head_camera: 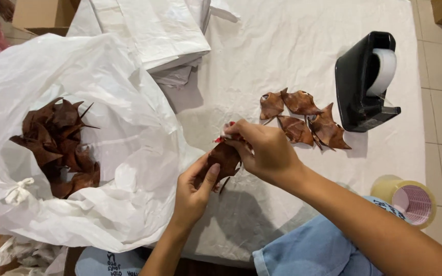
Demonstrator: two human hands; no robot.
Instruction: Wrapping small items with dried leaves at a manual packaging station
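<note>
My left hand [194, 189] holds a brown dried leaf [224, 158] from below, thumb against its face. Pinching the top of the same leaf is my right hand [264, 151], where a small red and white bit shows at the fingertips. Several more brown leaves [303, 118] lie side by side on the white sheet [292, 46] just beyond my right hand. To the left, a large white plastic bag [124, 133] lies open with a heap of brown leaves [57, 145] inside.
A black tape dispenser [364, 84] with a white roll stands at the right on the sheet. A roll of clear tape [410, 199] sits on the tiled floor near my knee. Folded white bags [149, 30] and cardboard boxes [39, 13] lie at the back.
</note>
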